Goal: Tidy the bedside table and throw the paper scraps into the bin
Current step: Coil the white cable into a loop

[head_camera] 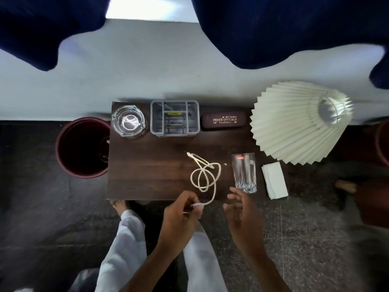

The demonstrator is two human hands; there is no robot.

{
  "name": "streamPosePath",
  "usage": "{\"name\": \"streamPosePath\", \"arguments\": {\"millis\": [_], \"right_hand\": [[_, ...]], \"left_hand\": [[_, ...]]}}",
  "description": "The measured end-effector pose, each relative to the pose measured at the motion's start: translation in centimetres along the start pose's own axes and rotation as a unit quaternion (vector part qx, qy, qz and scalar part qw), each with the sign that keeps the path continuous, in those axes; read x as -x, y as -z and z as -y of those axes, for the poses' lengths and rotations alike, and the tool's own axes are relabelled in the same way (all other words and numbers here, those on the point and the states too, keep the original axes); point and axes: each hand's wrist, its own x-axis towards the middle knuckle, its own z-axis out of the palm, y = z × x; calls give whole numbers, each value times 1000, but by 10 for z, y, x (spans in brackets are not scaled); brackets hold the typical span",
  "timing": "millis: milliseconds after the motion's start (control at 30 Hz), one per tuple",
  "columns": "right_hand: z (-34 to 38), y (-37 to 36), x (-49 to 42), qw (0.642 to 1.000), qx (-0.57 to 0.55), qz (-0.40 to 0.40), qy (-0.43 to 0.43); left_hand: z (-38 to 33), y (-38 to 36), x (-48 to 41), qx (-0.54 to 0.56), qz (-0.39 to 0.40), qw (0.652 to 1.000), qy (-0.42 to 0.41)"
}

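A cream cable (205,173) lies in loose loops on the dark wooden bedside table (147,171). My left hand (181,213) pinches one end of it just past the table's front edge. My right hand (242,209) hovers beside it with fingers spread, holding nothing, close to an empty drinking glass (244,172). A dark red bin (82,147) stands on the floor against the table's left side. A folded white paper (274,180) rests at the table's right front corner.
Along the back edge sit a glass ashtray (128,121), a grey organiser (174,118) and a brown spectacle case (224,120). A pleated white lampshade (299,121) covers the right end. My white-trousered legs (124,245) and a bare foot are below.
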Motion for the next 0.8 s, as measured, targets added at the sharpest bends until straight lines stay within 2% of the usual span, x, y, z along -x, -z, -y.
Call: {"name": "streamPosePath", "arguments": {"millis": [167, 333, 367, 467, 533, 633, 733, 800], "right_hand": [[54, 15, 27, 979, 15, 85, 184], [115, 21, 68, 949, -26, 113, 294], [124, 21, 75, 949, -22, 109, 295], [153, 22, 109, 976, -26, 70, 204], [171, 27, 132, 974, -9, 54, 218], [192, 35, 155, 957, -8, 107, 270], [198, 38, 157, 974, -49, 120, 185], [203, 40, 160, 971, -79, 176, 141]], "left_hand": [[-55, 59, 62, 176, -13, 984, 0], [-123, 111, 117, 236, -30, 971, -29], [-129, 119, 128, 243, -39, 969, -34], [-141, 143, 163, 243, -93, 965, -15], [-141, 158, 184, 241, -134, 961, 12], [-147, 189, 217, 292, -187, 938, 13], [-162, 217, 247, 403, -208, 891, 2], [-178, 228, 268, 441, -181, 879, -23]]}}
